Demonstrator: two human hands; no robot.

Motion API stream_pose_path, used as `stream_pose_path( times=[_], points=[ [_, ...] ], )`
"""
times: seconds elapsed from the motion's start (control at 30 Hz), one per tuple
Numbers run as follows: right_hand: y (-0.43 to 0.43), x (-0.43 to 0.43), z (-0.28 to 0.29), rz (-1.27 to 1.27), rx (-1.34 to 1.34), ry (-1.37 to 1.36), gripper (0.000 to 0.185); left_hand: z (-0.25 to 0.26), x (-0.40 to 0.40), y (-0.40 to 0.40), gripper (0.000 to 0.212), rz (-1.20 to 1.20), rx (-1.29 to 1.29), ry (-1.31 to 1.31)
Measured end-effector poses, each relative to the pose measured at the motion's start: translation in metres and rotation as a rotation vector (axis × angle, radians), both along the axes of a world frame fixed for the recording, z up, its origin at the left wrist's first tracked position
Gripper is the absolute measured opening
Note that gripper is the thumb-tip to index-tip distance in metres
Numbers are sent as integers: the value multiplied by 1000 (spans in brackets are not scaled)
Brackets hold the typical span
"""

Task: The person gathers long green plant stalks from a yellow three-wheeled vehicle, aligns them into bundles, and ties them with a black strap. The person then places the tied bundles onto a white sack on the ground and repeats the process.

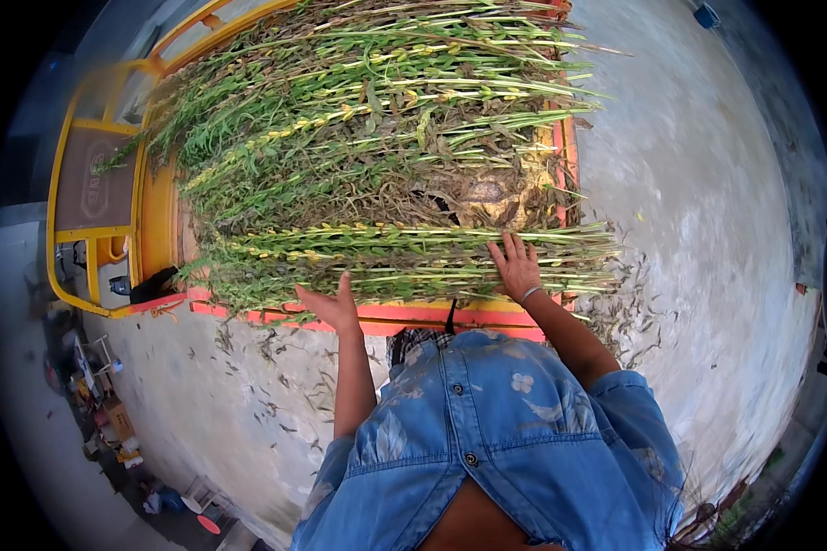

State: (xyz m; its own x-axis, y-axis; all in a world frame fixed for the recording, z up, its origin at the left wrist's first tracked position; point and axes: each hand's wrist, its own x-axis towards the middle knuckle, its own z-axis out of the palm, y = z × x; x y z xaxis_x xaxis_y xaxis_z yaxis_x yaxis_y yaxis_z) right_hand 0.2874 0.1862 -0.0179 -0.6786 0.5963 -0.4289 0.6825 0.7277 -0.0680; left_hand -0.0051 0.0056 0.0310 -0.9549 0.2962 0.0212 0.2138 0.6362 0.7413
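Observation:
Long cut plant stalks with green leaves and yellowish pods (386, 241) lie side by side along the near side of a yellow and red cart bed (468, 315). My left hand (332, 303) is at the near edge of these stalks, thumb and fingers spread, with nothing gripped. My right hand (517, 267) rests flat on the bare stem ends, fingers apart, a bracelet at the wrist. Beyond a strip of dry brown leaves (400, 189), a larger layer of similar stalks (317, 103) covers the far part of the bed.
The cart's yellow frame with a brown panel (96, 178) rises at the left. Fallen leaves (637, 310) lie scattered on the concrete floor (668, 172). Stools, a cardboard box (119, 420) and other items stand at the lower left. A blue bucket (706, 15) is at the upper right.

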Motion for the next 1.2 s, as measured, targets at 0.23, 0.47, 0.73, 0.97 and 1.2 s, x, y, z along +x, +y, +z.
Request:
stream_pose_path(
  times=[0.23, 0.47, 0.73, 0.97, 1.2],
  points=[
    [3, -9, 9, 48, -5, 29, 103, -33, 79, 43, 76, -1027, -634, 528],
    [54, -92, 4, -241, -501, 677, 27, -70, 77, 52, 56, -961, -524, 598],
    [77, -202, -120, -317, -177, 74, 26, -85, 75, 48, 49, -959, -486, 480],
    [93, -185, -140, -483, -255, 244, 22, -90, 71, 59, 49, -991, -473, 445],
    [98, -151, -102, -619, -774, 665, 28, -99, 68, 60, 57, -1030, -511, 442]
  ],
)
